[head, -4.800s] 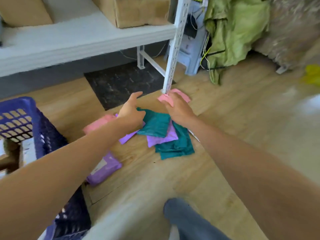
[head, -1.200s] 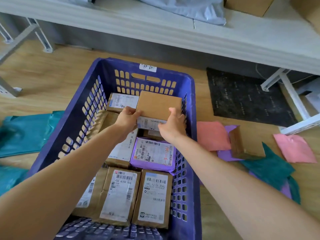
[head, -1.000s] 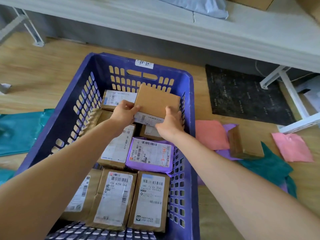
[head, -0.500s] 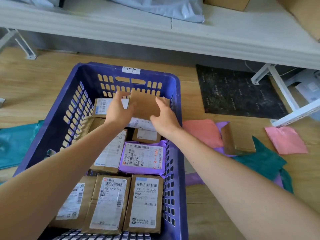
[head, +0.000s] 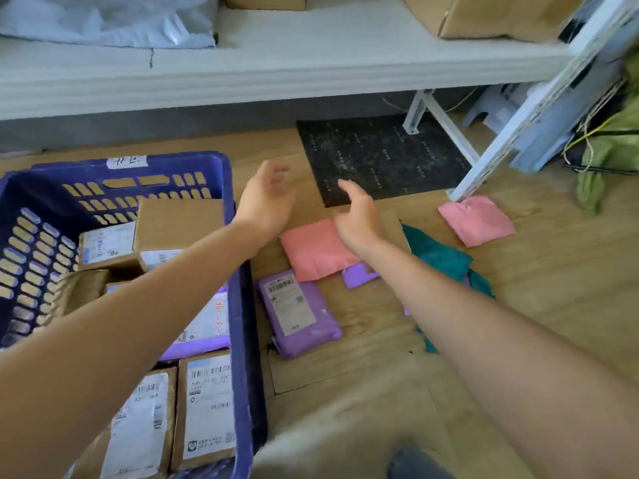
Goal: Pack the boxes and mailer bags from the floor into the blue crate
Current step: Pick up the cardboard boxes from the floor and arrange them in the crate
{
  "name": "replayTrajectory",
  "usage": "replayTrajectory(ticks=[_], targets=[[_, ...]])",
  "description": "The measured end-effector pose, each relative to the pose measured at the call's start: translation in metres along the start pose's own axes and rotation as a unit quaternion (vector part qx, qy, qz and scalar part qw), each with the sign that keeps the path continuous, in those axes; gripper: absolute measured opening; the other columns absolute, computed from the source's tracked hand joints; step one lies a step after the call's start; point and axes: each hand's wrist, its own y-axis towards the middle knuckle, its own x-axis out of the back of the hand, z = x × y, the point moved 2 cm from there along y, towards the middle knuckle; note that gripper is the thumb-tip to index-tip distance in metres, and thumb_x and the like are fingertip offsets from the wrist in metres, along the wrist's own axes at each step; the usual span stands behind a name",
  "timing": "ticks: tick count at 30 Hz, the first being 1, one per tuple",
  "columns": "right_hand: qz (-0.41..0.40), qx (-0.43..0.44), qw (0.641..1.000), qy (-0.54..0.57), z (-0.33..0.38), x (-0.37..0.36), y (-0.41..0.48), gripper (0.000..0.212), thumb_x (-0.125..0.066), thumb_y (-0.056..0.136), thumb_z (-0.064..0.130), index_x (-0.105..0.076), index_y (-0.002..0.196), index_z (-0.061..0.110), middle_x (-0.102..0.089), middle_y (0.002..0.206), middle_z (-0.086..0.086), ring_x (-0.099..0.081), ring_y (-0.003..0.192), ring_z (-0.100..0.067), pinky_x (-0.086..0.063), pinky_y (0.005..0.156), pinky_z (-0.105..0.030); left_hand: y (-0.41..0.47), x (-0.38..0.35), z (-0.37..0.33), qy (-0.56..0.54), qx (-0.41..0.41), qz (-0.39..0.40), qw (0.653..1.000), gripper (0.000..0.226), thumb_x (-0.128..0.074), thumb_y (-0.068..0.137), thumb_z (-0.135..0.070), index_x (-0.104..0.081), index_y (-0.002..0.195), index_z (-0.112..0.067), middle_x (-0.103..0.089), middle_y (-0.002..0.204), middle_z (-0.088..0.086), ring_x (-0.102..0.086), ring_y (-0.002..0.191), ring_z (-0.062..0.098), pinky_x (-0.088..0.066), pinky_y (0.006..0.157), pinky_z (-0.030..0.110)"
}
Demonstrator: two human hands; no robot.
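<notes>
The blue crate point(head: 238, 305) stands at the left, holding several labelled cardboard boxes and a purple mailer. A plain brown box point(head: 178, 223) lies at its far right corner. My left hand point(head: 264, 202) hovers open just past the crate's right wall, holding nothing. My right hand point(head: 358, 219) is open above a pink mailer bag point(head: 311, 250) on the floor and hides most of a brown box behind it. A purple mailer with a label point(head: 297, 312), a small purple bag point(head: 358, 275), teal bags point(head: 439, 257) and a second pink bag point(head: 477, 221) lie on the floor to the right.
A low white shelf point(head: 276, 63) with cardboard boxes and a grey plastic bag runs across the back. Its perforated metal leg point(head: 511, 133) stands by the far pink bag. A black mat point(head: 377, 157) lies under the shelf. Green cloth and cables sit at the far right.
Both hands have let go of the brown box, which now rests in the crate's far right corner. They have moved right, out over the floor bags. The view has swung right.
</notes>
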Motion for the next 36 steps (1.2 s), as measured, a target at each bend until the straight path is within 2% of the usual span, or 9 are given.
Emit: replayTrajectory(ticks=[4,8,12,14,17,21,25,30,36], targets=[[-0.004,-0.053,0.999,0.000,-0.059,0.034,0.008,0.060,-0.052,0.089,0.004,-0.035,0.145,0.016,-0.042,0.147,-0.004,-0.046,0.128,-0.020,-0.037,0.096,-0.019,0.009,-0.069,0.008,0.008,0.037,0.061,0.997,0.040,-0.051,0.093,-0.006,-0.047,0.132,-0.012,-0.053,0.130,0.010,-0.052,0.105,0.014,-0.042,0.077,0.018],[-0.009,-0.107,0.994,-0.009,-0.116,0.048,0.018,0.060,-0.052,0.087,0.005,-0.037,0.145,0.012,-0.047,0.142,-0.011,-0.044,0.130,-0.025,-0.035,0.104,-0.027,0.020,-0.129,0.035,-0.005,0.127,0.094,0.988,0.039,-0.055,0.091,-0.007,-0.050,0.129,-0.013,-0.057,0.119,0.013,-0.053,0.091,0.022,-0.043,0.076,0.028],[-0.004,-0.156,0.988,0.015,-0.164,0.046,0.031,0.057,-0.055,0.088,0.009,-0.038,0.143,0.011,-0.045,0.142,-0.010,-0.047,0.126,-0.024,-0.038,0.103,-0.030,0.025,-0.176,0.067,0.011,0.206,0.133,0.969,0.045,-0.058,0.089,-0.013,-0.049,0.132,-0.019,-0.059,0.122,0.014,-0.058,0.103,0.026,-0.048,0.092,0.035],[0.009,-0.182,0.983,0.030,-0.183,0.042,0.038,0.055,-0.054,0.089,0.012,-0.038,0.142,0.013,-0.049,0.137,-0.010,-0.055,0.113,-0.024,-0.045,0.092,-0.032,0.025,-0.193,0.080,0.003,0.244,0.144,0.959,0.051,-0.058,0.090,-0.014,-0.042,0.138,-0.019,-0.056,0.128,0.014,-0.055,0.097,0.023,-0.049,0.088,0.035],[0.031,-0.217,0.974,0.064,-0.207,0.038,0.046,0.055,-0.049,0.093,0.012,-0.032,0.145,0.013,-0.050,0.134,-0.007,-0.055,0.104,-0.021,-0.041,0.077,-0.027,0.023,-0.214,0.090,-0.027,0.300,0.164,0.939,0.057,-0.054,0.093,-0.018,-0.030,0.145,-0.020,-0.052,0.123,0.009,-0.049,0.091,0.021,-0.045,0.065,0.029],[0.034,-0.260,0.953,0.151,-0.229,0.034,0.054,0.061,-0.047,0.096,0.012,-0.020,0.150,0.020,-0.041,0.142,-0.003,-0.050,0.109,-0.017,-0.036,0.082,-0.023,0.024,-0.236,0.095,0.003,0.277,0.186,0.943,0.056,-0.054,0.092,-0.018,-0.033,0.144,-0.016,-0.055,0.101,0.006,-0.047,0.085,0.020,-0.040,0.060,0.027],[0.033,-0.267,0.945,0.188,-0.235,0.030,0.058,0.051,-0.048,0.095,0.011,-0.036,0.144,0.019,-0.052,0.128,0.002,-0.056,0.114,-0.020,-0.041,0.067,-0.017,0.022,-0.248,0.090,0.002,0.271,0.188,0.944,0.043,-0.054,0.088,-0.016,-0.048,0.131,-0.017,-0.055,0.100,0.006,-0.047,0.085,0.020,-0.043,0.069,0.031],[0.028,-0.280,0.919,0.277,-0.228,0.035,0.052,0.049,-0.059,0.091,0.020,-0.045,0.137,0.024,-0.051,0.136,0.001,-0.054,0.117,-0.017,-0.042,0.099,-0.034,0.016,-0.237,0.068,0.007,0.193,0.137,0.972,0.034,-0.053,0.093,-0.014,-0.049,0.126,-0.017,-0.055,0.092,0.002,-0.050,0.081,0.014,-0.041,0.062,0.020],[0.021,-0.262,0.885,0.384,-0.179,0.055,0.039,0.040,-0.061,0.092,0.021,-0.047,0.130,0.021,-0.058,0.113,0.004,-0.057,0.103,-0.012,-0.045,0.096,-0.029,-0.004,-0.189,0.023,-0.007,0.098,0.081,0.992,0.030,-0.032,0.102,-0.032,-0.039,0.130,-0.023,-0.053,0.083,-0.004,-0.049,0.057,0.000,-0.039,0.049,0.012]])
